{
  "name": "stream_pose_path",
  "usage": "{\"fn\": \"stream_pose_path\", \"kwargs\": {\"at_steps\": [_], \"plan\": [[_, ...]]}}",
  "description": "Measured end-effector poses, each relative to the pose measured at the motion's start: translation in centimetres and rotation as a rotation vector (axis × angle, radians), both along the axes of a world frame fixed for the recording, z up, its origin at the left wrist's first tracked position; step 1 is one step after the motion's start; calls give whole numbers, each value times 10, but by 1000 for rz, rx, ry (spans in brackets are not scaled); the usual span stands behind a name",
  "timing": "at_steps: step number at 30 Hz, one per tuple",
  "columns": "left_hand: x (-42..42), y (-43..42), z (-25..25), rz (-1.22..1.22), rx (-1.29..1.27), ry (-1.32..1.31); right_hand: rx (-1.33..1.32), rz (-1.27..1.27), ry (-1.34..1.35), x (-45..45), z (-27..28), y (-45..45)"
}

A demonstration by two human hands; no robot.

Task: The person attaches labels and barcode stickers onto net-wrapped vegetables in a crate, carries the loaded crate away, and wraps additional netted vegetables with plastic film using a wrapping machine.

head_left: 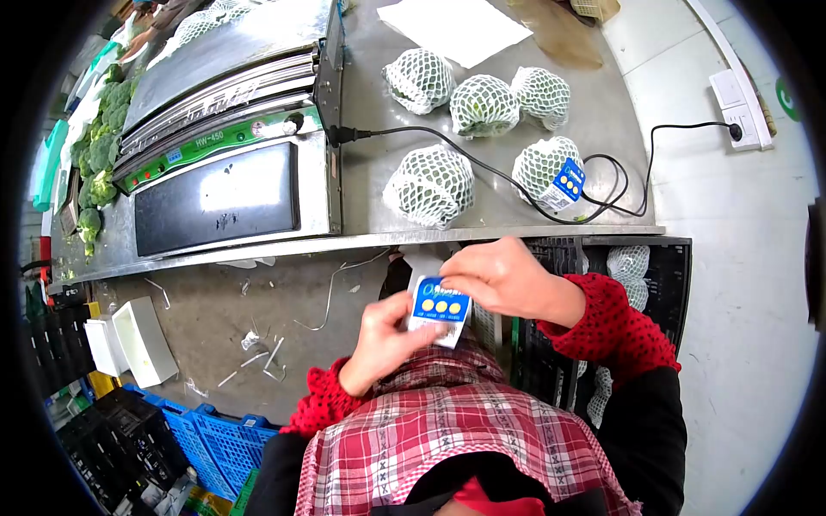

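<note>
A blue and white label (pixel 440 303) with yellow dots is held between my hands, just in front of the metal table's edge. My left hand (pixel 387 337) is closed on its lower left part, the thumb across the white section. The fingers of my right hand (pixel 499 277) pinch its upper right corner. On the table beyond lie several vegetables in white foam nets; a netted one (pixel 428 186) is at the near left. Another netted vegetable (pixel 542 168) at the right bears a similar blue label (pixel 568 181).
A wrapping machine (pixel 215 193) stands on the table (pixel 366 185) at the left, with broccoli (pixel 107 129) beside it. Its black cable (pixel 482 163) crosses the table to a wall socket (pixel 742 120). Black crates (pixel 680 284) with netted vegetables stand below right; blue crates (pixel 215 439) are below left.
</note>
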State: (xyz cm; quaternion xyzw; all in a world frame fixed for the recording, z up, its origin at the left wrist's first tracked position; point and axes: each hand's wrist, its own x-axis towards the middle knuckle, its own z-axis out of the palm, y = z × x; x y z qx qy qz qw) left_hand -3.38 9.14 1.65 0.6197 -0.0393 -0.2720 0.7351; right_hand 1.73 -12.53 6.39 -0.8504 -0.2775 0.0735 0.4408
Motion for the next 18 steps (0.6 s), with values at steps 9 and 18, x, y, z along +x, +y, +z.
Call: {"fn": "stream_pose_path", "kwargs": {"at_steps": [9, 18], "plan": [[-44, 42, -4, -18, 57, -160, -106, -139, 82, 122, -15, -9], [-5, 44, -2, 174, 83, -216, -699, -108, -546, 86, -73, 10]]}}
